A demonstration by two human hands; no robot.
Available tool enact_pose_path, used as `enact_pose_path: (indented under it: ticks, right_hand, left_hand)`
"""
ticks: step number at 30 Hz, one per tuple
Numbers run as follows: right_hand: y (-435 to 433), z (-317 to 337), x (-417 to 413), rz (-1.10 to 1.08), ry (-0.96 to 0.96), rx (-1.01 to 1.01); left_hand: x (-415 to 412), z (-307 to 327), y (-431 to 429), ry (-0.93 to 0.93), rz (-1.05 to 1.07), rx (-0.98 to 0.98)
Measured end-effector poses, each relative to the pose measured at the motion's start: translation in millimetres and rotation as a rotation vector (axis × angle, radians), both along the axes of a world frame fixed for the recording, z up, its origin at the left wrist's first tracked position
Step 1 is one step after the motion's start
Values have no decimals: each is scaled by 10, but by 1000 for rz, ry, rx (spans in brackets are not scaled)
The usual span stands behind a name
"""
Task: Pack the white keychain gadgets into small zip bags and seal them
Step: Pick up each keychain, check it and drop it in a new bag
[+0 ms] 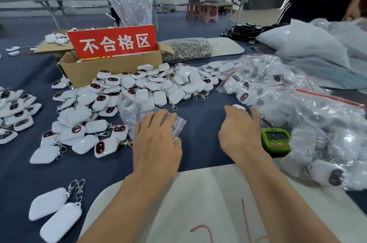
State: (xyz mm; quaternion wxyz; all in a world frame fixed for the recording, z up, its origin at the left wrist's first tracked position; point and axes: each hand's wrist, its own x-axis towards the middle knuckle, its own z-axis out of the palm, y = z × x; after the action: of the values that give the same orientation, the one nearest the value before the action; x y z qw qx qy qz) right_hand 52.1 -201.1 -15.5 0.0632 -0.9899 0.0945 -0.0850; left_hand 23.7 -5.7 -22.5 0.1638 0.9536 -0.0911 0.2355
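My left hand (pixel 156 139) lies palm down on a loose stack of small clear zip bags (pixel 137 109), and its thumb and fingers curl round the corner of the top bag (pixel 179 124). My right hand (pixel 240 133) reaches forward with fairly straight fingers. Its fingertips touch one white keychain gadget (pixel 239 107) on the blue cloth. A large heap of loose white gadgets (pixel 155 86) spreads ahead and to the left. Bagged gadgets (pixel 278 92) pile up on the right. Whether the touched gadget is bagged is unclear.
A cardboard box (pixel 111 70) with a red sign stands behind the heap, next to a pile of metal clips (pixel 186 50). A green timer (pixel 276 140) sits just right of my right wrist. A white board (pixel 198 203) lies under my forearms. Another person (pixel 353 10) stands at the far right.
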Motion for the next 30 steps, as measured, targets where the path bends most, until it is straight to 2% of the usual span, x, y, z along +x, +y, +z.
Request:
enact_pose_path:
  ticks: [3,4,8,12,16,19,21,24,26,30]
  right_hand:
    - [50,-20,-22,118,-83,349]
    - [68,-39,-14,128,-84,407]
    - [62,-82,71,213,44,308]
    - [6,-125,55,238,-66,439]
    - [29,-84,-8,89,-233,865]
    - [63,-26,-99,67,-237,1203]
    - [105,-10,-184,78,-200,1365]
    - [157,8,-287,115,-108,1480]
    - [160,12,-321,110,-39,1598]
    - [123,42,-317,84,29,1686]
  left_hand:
    - [18,4,4,25,-14,-10]
    - [17,6,3,8,-21,-14]
    - [-3,37,0,-73,-58,-39]
    - [-38,56,-51,-133,-155,-47]
    - [-75,69,-112,-183,-213,-73]
    - [-118,110,-160,-227,-271,-140]
    - [-142,155,-218,-146,-284,-274]
    - [-118,239,-374,94,-222,-529]
    - [-76,220,-465,224,-206,-613]
    - [-37,113,-456,302,-257,-812]
